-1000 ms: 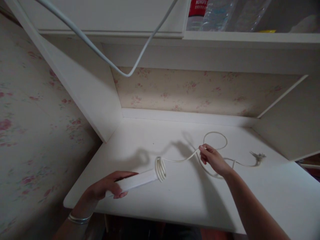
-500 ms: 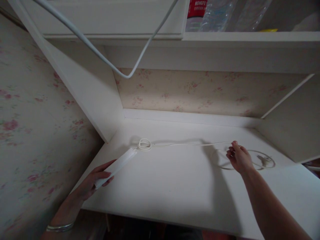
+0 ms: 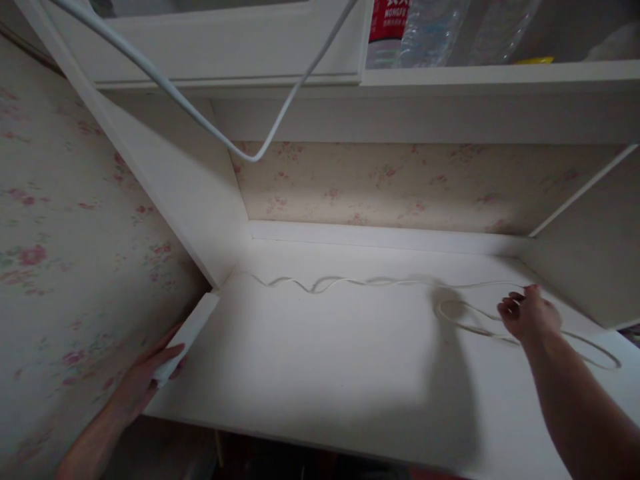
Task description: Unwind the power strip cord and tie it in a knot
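At the left edge of the broad white surface [image 3: 320,360], the person's left hand [image 3: 145,377] grips a long white rectangular bar [image 3: 186,339]. Fingers clamped around its near half; bar slanting, far end pointing right and away. Cannot tell whether it touches the surface.

Across the far part of the surface, a thin off-white flexible cord [image 3: 345,280] runs left to right: wavy on the left, straighter toward the right. Its left end fades from sight near the upright white side panel [image 3: 190,180]; any join with the bar is not clear from where I stand.

Far right, the person's right hand [image 3: 531,317] pinches the cord, thumb and finger together on it. One loop of cord lies just left of this hand, another beyond the wrist to the right.

Above, a pale bent cable [image 3: 253,158] hangs before the white cabinet. On the shelf [image 3: 490,73], upper right: clear plastic bottles [image 3: 433,33], one with a red label. Rose-patterned wallpaper [image 3: 33,257] at left.
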Demonstrator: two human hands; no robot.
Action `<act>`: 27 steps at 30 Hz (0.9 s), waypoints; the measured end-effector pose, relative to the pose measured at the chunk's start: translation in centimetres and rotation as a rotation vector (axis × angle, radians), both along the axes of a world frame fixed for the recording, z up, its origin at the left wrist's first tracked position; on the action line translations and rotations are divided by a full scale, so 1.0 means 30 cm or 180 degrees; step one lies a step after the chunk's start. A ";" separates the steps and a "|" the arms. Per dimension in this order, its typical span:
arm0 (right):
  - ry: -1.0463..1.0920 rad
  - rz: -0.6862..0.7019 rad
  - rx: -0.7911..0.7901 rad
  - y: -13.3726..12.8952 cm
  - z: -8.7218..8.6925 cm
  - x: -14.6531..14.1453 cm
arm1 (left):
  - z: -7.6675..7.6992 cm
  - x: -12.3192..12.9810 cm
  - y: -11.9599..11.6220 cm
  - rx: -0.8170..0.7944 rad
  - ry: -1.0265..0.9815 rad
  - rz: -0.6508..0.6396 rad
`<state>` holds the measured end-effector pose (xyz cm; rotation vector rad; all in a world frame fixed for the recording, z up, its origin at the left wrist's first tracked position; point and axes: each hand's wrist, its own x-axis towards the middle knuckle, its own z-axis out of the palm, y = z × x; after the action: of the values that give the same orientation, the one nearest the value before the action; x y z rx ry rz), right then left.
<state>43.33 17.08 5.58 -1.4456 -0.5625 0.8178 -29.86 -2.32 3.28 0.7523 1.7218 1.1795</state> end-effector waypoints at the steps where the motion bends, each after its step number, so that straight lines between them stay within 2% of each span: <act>1: 0.0048 -0.0047 0.0002 -0.003 -0.008 -0.023 | 0.001 0.012 0.010 0.0059 0.0172 -0.0108; 3: 0.0169 0.0016 -0.0051 -0.016 -0.028 -0.088 | -0.007 0.049 0.044 0.0150 0.0680 -0.0260; 4: 0.0222 0.0183 -0.0114 -0.026 -0.039 -0.128 | -0.017 0.071 0.067 0.0166 0.1005 -0.0297; 10: 0.0163 0.1547 -0.0374 -0.161 -0.078 -0.351 | -0.106 0.159 0.218 0.0068 0.2743 -0.0443; 14: -0.0274 0.2176 -0.0603 -0.279 -0.074 -0.442 | -0.129 0.178 0.293 0.0044 0.3559 -0.0592; 20: -0.1040 0.3010 -0.0990 -0.395 -0.081 -0.494 | -0.144 0.200 0.384 0.0083 0.4442 -0.0730; 24: -0.1212 0.3420 -0.1402 -0.447 -0.101 -0.486 | -0.161 0.206 0.417 -0.0073 0.4656 -0.0758; 27: -0.1134 0.3613 -0.1624 -0.476 -0.089 -0.463 | -0.163 0.205 0.431 -0.0071 0.4683 -0.0806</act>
<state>29.43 2.80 2.91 -1.7053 -1.6065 1.6789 -23.72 10.62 -1.60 2.0439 2.5773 0.2912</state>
